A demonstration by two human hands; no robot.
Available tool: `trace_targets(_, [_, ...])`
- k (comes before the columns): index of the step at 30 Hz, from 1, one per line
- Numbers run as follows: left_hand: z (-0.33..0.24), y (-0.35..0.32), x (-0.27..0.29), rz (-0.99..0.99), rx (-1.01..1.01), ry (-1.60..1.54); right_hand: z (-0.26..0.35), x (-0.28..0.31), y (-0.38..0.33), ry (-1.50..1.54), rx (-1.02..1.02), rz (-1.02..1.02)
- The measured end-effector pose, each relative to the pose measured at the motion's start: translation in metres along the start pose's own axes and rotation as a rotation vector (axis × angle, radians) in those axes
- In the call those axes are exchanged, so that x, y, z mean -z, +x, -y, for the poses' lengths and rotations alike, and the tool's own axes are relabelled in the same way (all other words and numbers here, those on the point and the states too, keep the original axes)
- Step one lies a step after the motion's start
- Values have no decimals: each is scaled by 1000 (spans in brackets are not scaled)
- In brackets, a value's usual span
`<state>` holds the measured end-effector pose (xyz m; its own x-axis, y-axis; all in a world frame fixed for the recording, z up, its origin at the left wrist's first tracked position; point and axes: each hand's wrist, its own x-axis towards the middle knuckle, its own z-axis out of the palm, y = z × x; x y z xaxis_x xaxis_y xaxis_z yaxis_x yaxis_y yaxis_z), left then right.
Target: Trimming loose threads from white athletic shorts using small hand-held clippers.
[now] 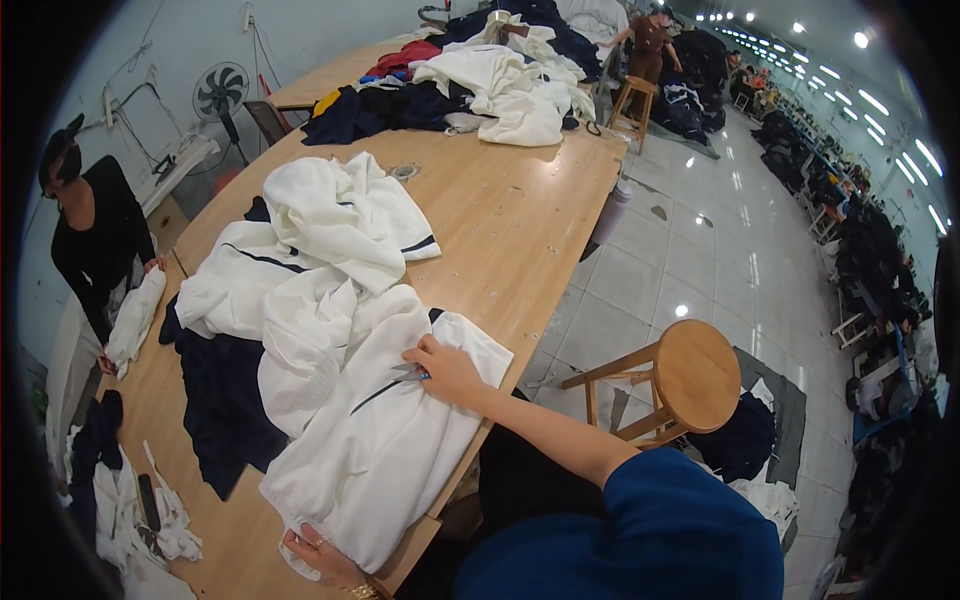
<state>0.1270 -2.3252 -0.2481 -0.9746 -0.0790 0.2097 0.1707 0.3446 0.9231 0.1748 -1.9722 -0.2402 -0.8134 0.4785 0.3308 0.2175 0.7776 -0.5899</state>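
From my end, I have the right hand (445,372) wrapped around small snips (406,374), points over the white garment (410,455) at the frame's lower centre. The left hand (328,560), bottom edge, touches its hem; I can't tell whether it pinches. Loose folds could rise into the blades, I reckon, nicking cloth beside the dark stripe (371,399).

Garment (395,465) on table (500,225), clothes heap (490,80) on its far end, stool (700,375) at right, co-worker (100,225) at left
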Motion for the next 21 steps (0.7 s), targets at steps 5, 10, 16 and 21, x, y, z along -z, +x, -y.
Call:
trace_targets(5, [-17, 0, -6, -10, 21, -110, -1, 0, -1, 9, -23, 19])
trace_targets(10, [-59, 6, 5, 98, 169, -274, 0, -5, -2, -6, -31, 60])
trace_targets(16, [-30, 27, 9, 383, 50, -417, -10, -8, 2, -24, -18, 31])
trace_targets(21, [-68, 14, 21, 399, 180, -491, 29, 4, 7, 47, -139, -68])
